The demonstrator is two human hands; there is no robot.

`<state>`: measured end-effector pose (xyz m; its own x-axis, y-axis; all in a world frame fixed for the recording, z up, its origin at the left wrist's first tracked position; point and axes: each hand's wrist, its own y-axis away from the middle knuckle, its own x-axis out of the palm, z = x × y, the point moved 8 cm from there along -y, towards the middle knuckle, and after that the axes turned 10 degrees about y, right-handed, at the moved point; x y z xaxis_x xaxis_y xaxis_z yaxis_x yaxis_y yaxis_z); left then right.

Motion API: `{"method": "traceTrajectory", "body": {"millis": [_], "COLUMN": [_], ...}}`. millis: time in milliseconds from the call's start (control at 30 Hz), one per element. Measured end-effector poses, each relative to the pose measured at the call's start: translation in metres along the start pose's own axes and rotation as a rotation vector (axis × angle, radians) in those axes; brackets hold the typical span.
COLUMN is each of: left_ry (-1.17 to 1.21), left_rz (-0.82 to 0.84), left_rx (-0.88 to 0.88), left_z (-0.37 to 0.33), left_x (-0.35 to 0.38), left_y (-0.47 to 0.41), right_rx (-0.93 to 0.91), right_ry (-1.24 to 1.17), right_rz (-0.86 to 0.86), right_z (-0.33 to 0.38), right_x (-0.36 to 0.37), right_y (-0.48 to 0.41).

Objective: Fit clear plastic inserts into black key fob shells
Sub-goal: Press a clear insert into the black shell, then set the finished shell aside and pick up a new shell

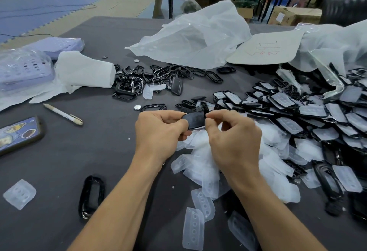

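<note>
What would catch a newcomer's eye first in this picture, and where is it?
At the centre, the left hand and right hand pinch a flat black plastic key fob shell between them, above a heap of clear plastic inserts. To the right spreads a pile of black shells with inserts fitted; a crumpled white plastic bag lies behind them.

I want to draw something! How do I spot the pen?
Go to the left side of the dark table. Between the white paper and the phone lies the pen. It is the only long, thin, white stick, lying apart from the black shells.
</note>
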<state>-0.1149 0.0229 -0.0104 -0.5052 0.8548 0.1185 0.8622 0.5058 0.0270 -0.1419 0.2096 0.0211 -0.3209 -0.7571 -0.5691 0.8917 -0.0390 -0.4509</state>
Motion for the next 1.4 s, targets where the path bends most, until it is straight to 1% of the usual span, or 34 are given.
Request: {"method": "traceTrajectory", "body": {"millis": [133,267,300,367,433,500,633,733,800,867,933,967,1067,1167,1267,1333,1400], "left_ry": [-0.009,-0.004,0.009,0.027,-0.003,-0.072,-0.164,-0.202,-0.161,-0.125,-0.069,-0.043,-0.023,-0.042,-0.07,-0.064,-0.091], "left_rz": [0.004,0.017,0.035,0.072,0.077,0.056,-0.003,-0.032,-0.041,-0.053,-0.053,-0.045,-0.024,-0.025,-0.023,-0.068,-0.132], "left_rx": [0.029,0.016,0.001,-0.031,-0.031,-0.016,-0.005,-0.014,-0.059,-0.118,-0.174,-0.194,-0.206,-0.164,-0.1,-0.07,-0.044], "left_z": [-0.003,-0.002,-0.001,0.002,0.003,0.004,0.006,0.007,0.01,0.014,0.017,0.019,0.021,0.019,0.014,0.011,0.009], "left_x": [0.002,0.004,0.005,0.008,0.009,0.008,0.004,0.001,-0.001,-0.004,-0.007,-0.007,-0.004,-0.002,-0.004,-0.012,-0.022], "left_y": [0.002,0.002,0.003,0.003,0.002,0.003,0.003,0.003,0.002,-0.001,-0.004,-0.004,-0.003,-0.002,-0.002,-0.005,-0.009], "right_rx": [0.03,0.099,0.124,0.187,0.235,0.252,0.244,0.193,0.081,-0.074,-0.184,-0.203,-0.187,-0.194,-0.151,-0.064,0.109], "right_ry": [0.007,-0.036,-0.08,-0.203,-0.282,-0.311,-0.288,-0.206,-0.044,0.111,0.169,0.191,0.243,0.249,0.237,0.289,0.428], "right_rz": [0.046,0.0,0.017,0.11,0.173,0.193,0.229,0.231,0.208,0.241,0.292,0.31,0.307,0.31,0.312,0.209,0.058], "right_z": [-0.002,-0.008,-0.011,-0.015,-0.02,-0.024,-0.022,-0.02,-0.012,0.002,0.012,0.015,0.012,0.012,0.003,-0.013,-0.039], "right_x": [0.007,0.005,0.006,0.015,0.021,0.023,0.026,0.025,0.018,0.015,0.017,0.018,0.016,0.012,0.003,-0.016,-0.047], "right_y": [0.002,0.003,0.002,0.0,-0.003,-0.004,-0.002,-0.004,-0.004,-0.001,0.003,0.005,0.003,0.0,-0.011,-0.03,-0.048]}}
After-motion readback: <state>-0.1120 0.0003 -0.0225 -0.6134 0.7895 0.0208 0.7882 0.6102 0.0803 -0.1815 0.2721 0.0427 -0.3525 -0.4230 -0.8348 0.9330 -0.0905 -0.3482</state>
